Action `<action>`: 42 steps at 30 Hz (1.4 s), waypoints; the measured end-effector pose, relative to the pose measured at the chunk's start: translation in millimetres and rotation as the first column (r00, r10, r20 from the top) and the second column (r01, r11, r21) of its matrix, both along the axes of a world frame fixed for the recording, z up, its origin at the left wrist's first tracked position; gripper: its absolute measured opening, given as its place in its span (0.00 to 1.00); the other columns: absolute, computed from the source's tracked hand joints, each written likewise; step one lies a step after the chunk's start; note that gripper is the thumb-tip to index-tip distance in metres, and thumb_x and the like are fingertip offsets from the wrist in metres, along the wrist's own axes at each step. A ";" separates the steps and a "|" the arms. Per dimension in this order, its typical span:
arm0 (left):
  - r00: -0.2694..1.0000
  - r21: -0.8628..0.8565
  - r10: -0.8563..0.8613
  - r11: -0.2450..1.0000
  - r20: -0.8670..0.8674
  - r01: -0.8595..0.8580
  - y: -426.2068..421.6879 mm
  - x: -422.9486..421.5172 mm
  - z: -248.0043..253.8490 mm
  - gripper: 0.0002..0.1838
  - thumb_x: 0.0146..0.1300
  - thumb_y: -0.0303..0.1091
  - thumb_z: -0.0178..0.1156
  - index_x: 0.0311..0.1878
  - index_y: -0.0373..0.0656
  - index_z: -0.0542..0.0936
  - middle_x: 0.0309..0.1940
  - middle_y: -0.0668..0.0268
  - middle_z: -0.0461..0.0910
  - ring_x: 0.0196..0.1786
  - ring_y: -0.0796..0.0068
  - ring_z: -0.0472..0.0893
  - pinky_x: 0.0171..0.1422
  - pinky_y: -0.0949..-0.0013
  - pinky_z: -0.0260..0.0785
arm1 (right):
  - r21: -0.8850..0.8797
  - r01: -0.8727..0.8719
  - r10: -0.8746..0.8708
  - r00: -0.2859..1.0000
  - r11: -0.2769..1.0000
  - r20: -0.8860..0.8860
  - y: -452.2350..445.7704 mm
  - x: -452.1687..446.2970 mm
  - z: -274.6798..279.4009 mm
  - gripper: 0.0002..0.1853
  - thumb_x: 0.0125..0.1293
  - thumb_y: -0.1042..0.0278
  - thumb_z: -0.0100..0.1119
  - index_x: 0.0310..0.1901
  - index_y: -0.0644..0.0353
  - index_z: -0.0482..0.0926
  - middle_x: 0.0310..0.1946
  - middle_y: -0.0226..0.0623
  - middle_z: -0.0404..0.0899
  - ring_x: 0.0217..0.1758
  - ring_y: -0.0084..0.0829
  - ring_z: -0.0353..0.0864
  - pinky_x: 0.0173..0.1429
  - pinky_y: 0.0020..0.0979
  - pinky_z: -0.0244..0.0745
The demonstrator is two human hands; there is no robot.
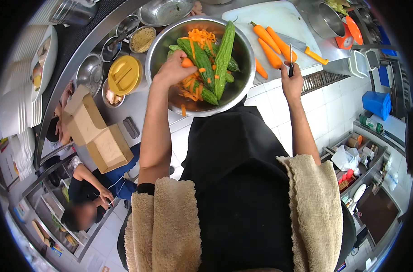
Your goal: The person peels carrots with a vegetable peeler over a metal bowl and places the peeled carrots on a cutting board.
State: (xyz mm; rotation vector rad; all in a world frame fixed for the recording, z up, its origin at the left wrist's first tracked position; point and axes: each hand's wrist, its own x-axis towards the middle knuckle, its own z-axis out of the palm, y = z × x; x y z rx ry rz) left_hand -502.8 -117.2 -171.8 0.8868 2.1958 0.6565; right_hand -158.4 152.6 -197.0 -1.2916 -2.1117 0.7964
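My left hand [172, 69] reaches into a large steel bowl [153, 50], its fingers closed around the orange end of a carrot [187, 62]. Green bitter melons [224, 61] fill the bowl, with orange carrot peelings [201, 37] strewn over them. In my right hand [291, 81] is a peeler [291, 63] with a black handle and a narrow metal blade pointing away from me. Just beyond that hand, several carrots [270, 53] rest on a white cutting board [247, 13]. A knife [313, 54] with a yellow handle lies beside them.
Left of the bowl stand a yellow-lidded tub [125, 75], small steel bowls [89, 72] and an open cardboard box [109, 147]. A steel pot [326, 20] and an orange scale [344, 38] are at the right. Another person [91, 190] is at lower left.
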 end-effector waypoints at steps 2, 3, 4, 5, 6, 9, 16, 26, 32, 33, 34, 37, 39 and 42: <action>0.997 -0.032 0.053 0.998 0.056 -0.052 -0.7 13.2 22.5 0.33 0.62 0.52 0.77 0.63 0.45 0.77 0.56 0.47 0.86 0.60 0.48 0.85 0.68 0.54 0.75 | -0.002 -0.025 0.025 1.000 1.000 -0.017 -1.4 -3.8 1.6 0.16 0.75 0.56 0.71 0.54 0.59 0.85 0.29 0.34 0.82 0.31 0.25 0.75 0.41 0.33 0.74; 0.995 -0.058 0.080 0.995 0.060 -0.076 -0.5 15.7 26.6 0.32 0.64 0.52 0.75 0.63 0.46 0.77 0.56 0.48 0.86 0.60 0.48 0.86 0.68 0.54 0.75 | -0.071 -0.006 0.008 0.999 0.997 0.037 -8.5 -9.3 16.5 0.15 0.76 0.58 0.70 0.55 0.58 0.86 0.29 0.34 0.81 0.30 0.25 0.74 0.39 0.32 0.73; 0.992 -0.083 0.106 0.991 0.064 -0.101 -1.3 18.7 28.8 0.30 0.65 0.52 0.74 0.63 0.46 0.77 0.56 0.49 0.87 0.60 0.47 0.86 0.67 0.54 0.76 | -0.063 -0.026 0.026 1.000 0.998 -0.003 -9.5 -12.5 15.1 0.14 0.76 0.58 0.70 0.55 0.58 0.86 0.29 0.33 0.81 0.30 0.24 0.74 0.39 0.31 0.73; 0.997 -0.103 0.066 0.992 -0.026 -0.068 -3.2 22.8 30.0 0.30 0.66 0.52 0.73 0.63 0.46 0.77 0.57 0.50 0.87 0.61 0.48 0.86 0.67 0.53 0.76 | -0.055 -0.046 0.044 0.998 0.997 -0.042 -10.0 -16.2 14.1 0.14 0.76 0.59 0.70 0.55 0.58 0.86 0.29 0.33 0.81 0.30 0.23 0.74 0.39 0.31 0.73; 0.993 -0.127 0.022 0.991 -0.114 -0.037 -4.9 26.8 31.5 0.29 0.66 0.51 0.72 0.63 0.46 0.78 0.59 0.51 0.87 0.62 0.49 0.86 0.68 0.53 0.76 | -0.046 -0.065 0.061 0.995 0.997 -0.082 -11.9 -20.2 15.7 0.14 0.76 0.59 0.69 0.55 0.57 0.86 0.29 0.33 0.81 0.30 0.23 0.74 0.39 0.30 0.73; 0.966 -0.267 -0.145 0.960 -0.213 0.085 -1.2 31.1 38.6 0.29 0.65 0.49 0.71 0.64 0.46 0.79 0.60 0.53 0.88 0.63 0.51 0.86 0.68 0.52 0.77 | -0.078 -0.107 0.105 0.994 0.991 -0.028 -16.2 -28.3 26.0 0.13 0.80 0.60 0.68 0.55 0.61 0.86 0.32 0.32 0.85 0.34 0.19 0.78 0.44 0.27 0.76; 0.957 -0.397 -0.156 0.917 -0.245 0.048 0.1 53.9 83.6 0.25 0.62 0.51 0.73 0.56 0.46 0.89 0.54 0.53 0.90 0.57 0.50 0.89 0.63 0.51 0.81 | -0.193 -0.281 0.263 0.958 0.940 -0.115 -40.8 -48.9 59.8 0.13 0.81 0.61 0.67 0.54 0.63 0.84 0.33 0.31 0.84 0.35 0.18 0.78 0.43 0.27 0.76; 0.828 0.273 0.397 0.810 0.395 -0.519 -71.6 85.9 91.6 0.20 0.72 0.40 0.74 0.56 0.34 0.84 0.42 0.59 0.88 0.43 0.67 0.91 0.44 0.68 0.83 | -0.423 -0.694 0.698 0.694 0.583 -0.177 -111.9 -74.5 106.7 0.18 0.86 0.53 0.56 0.50 0.63 0.82 0.32 0.50 0.82 0.36 0.50 0.84 0.44 0.45 0.77; 0.323 0.157 0.145 0.648 0.935 -0.745 -65.1 118.4 75.6 0.14 0.79 0.39 0.64 0.56 0.38 0.78 0.42 0.57 0.87 0.36 0.67 0.89 0.38 0.68 0.83 | -0.317 -0.803 0.826 0.556 0.504 -0.095 -138.2 -102.2 126.7 0.20 0.86 0.50 0.54 0.47 0.61 0.82 0.36 0.51 0.86 0.44 0.57 0.86 0.47 0.50 0.79; 0.285 0.157 0.112 0.623 0.952 -0.767 -62.0 124.9 64.5 0.17 0.82 0.44 0.56 0.57 0.39 0.78 0.43 0.56 0.87 0.35 0.66 0.88 0.35 0.66 0.80 | -0.295 -0.813 0.832 0.547 0.502 -0.092 -140.1 -104.6 124.3 0.20 0.85 0.50 0.54 0.47 0.61 0.82 0.36 0.50 0.87 0.44 0.57 0.87 0.47 0.50 0.79; 0.191 0.121 0.058 0.589 0.980 -0.799 -59.3 128.0 55.9 0.18 0.82 0.46 0.53 0.57 0.39 0.78 0.43 0.56 0.87 0.34 0.66 0.87 0.34 0.66 0.79 | -0.273 -0.823 0.839 0.537 0.498 -0.089 -141.4 -106.0 123.0 0.20 0.85 0.50 0.54 0.46 0.60 0.83 0.37 0.49 0.87 0.44 0.56 0.87 0.47 0.50 0.80; -0.057 -0.054 0.010 0.483 0.998 -0.874 -51.7 136.4 46.9 0.24 0.84 0.52 0.45 0.58 0.40 0.79 0.39 0.59 0.86 0.29 0.69 0.82 0.30 0.69 0.72 | -0.249 -0.841 0.871 0.492 0.480 0.017 -146.3 -104.1 124.8 0.20 0.84 0.49 0.56 0.45 0.59 0.83 0.38 0.47 0.89 0.45 0.54 0.88 0.46 0.50 0.81; -0.070 -0.021 -0.079 0.496 0.994 -0.868 -55.2 134.5 39.5 0.27 0.83 0.51 0.44 0.68 0.38 0.76 0.41 0.59 0.85 0.29 0.70 0.80 0.29 0.70 0.72 | -0.160 -0.880 0.894 0.447 0.447 0.034 -150.4 -99.3 128.7 0.20 0.83 0.47 0.57 0.44 0.58 0.83 0.38 0.46 0.89 0.44 0.54 0.89 0.45 0.50 0.82; -0.075 0.012 -0.156 0.496 0.985 -0.868 -57.0 137.4 34.6 0.30 0.83 0.52 0.43 0.72 0.39 0.75 0.40 0.61 0.83 0.27 0.73 0.78 0.28 0.71 0.68 | -0.108 -0.899 0.904 0.414 0.424 0.106 -151.9 -96.9 128.1 0.21 0.82 0.45 0.58 0.44 0.57 0.82 0.38 0.45 0.90 0.43 0.52 0.89 0.43 0.49 0.82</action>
